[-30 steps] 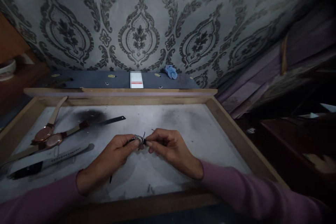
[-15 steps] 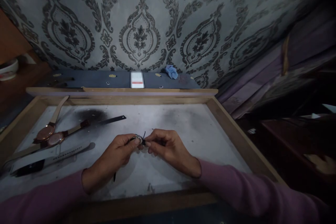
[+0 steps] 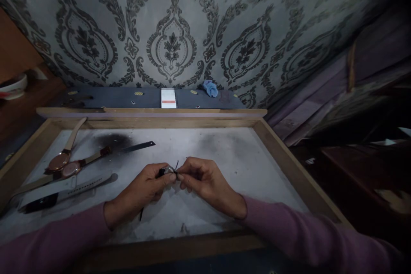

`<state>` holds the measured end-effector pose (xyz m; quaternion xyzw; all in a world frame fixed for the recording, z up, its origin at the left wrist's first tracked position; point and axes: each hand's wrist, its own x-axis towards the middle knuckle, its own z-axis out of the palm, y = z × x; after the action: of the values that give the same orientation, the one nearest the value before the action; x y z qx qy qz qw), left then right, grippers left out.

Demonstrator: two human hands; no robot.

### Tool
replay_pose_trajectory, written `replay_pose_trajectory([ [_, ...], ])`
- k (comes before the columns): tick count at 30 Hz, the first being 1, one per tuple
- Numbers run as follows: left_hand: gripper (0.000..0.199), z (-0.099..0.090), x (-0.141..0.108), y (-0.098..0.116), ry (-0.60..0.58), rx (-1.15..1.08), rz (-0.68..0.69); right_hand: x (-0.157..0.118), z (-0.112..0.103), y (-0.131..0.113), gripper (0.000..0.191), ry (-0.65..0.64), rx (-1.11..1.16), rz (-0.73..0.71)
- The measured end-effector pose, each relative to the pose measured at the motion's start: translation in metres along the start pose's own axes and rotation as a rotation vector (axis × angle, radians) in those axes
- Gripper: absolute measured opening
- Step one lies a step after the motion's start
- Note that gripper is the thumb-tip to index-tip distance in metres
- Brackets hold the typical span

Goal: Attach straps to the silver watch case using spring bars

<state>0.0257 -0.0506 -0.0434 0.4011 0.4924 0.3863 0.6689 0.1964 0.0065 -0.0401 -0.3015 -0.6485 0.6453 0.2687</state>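
A small round watch [image 3: 168, 170] with a dark strap is held over the white bottom of a wooden-framed tray [image 3: 272, 143]. My left hand [image 3: 146, 186] is closed on the watch from the left, thumb against its near side. The fingertips of my right hand [image 3: 207, 182] pinch the dark strap at the watch's right side. A thin dark piece sticks up between the hands, and another dark end hangs below my left hand. What lies between the right fingertips is mostly hidden.
At the tray's left lie two rose-coloured watches [image 3: 58, 161], a white strap [image 3: 48, 192] and a dark flat blade [image 3: 139, 147]. Behind the tray, a white box [image 3: 168, 98] and a crumpled blue cloth [image 3: 210, 88] rest on dark blue fabric. A bowl [image 3: 14, 87] stands at the far left.
The watch has turned slightly in my left fingers, showing more dark strap on its left. My left hand has shifted a little to the right; the right hand is nearly unmoved.
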Motion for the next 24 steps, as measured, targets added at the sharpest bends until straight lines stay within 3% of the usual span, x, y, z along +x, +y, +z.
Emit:
replay_pose_trajectory([
  [15,0.022,0.0000,0.0000,0.0030,0.033,0.118,0.013,0.0034,0.0028,-0.0018,0.025,0.008,0.074,0.067],
  [24,0.026,-0.0027,0.0010,0.0039,0.017,0.178,0.089,0.0033,0.0021,-0.0021,0.022,-0.005,0.077,0.062],
])
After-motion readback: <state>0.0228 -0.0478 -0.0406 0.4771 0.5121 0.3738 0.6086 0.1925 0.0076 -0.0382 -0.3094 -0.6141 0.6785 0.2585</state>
